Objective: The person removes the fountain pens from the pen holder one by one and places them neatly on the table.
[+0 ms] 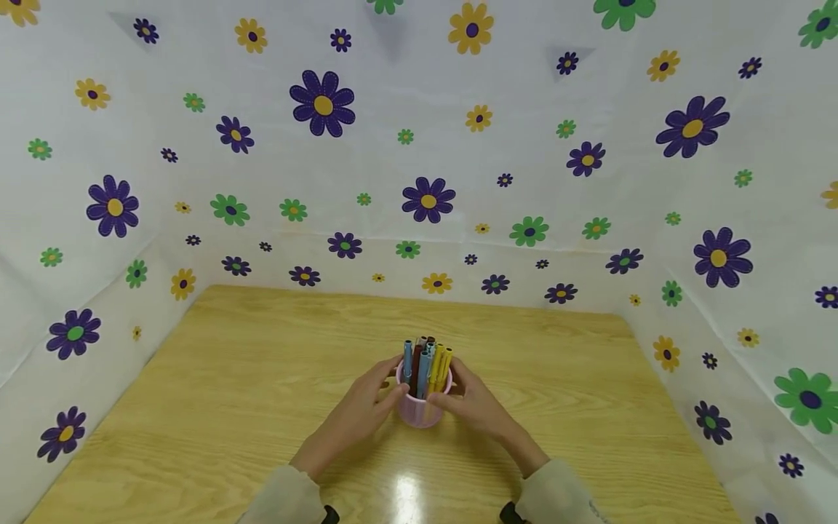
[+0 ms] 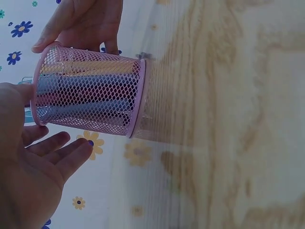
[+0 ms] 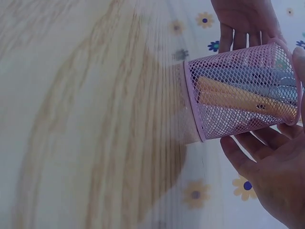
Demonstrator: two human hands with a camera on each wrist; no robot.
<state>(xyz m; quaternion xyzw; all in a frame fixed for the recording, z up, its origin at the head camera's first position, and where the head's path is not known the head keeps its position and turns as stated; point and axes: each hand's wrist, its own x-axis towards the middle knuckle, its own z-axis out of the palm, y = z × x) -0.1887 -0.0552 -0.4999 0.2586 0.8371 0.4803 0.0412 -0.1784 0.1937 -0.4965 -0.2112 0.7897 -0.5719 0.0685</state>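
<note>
Pink mesh cup (image 1: pixel 420 415), round-rimmed, is gripped by both hands (image 1: pixel 364 405) (image 1: pixel 481 405).

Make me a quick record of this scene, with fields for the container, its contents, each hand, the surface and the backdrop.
container: pink mesh cup, upright on the table
contents: pens, including blue, yellow and dark reddish-brown
left hand: grips the cup near its rim
right hand: grips the opposite side
surface: wood-grain, glossy
backdrop: white sheeting with purple, green and yellow flowers
</note>
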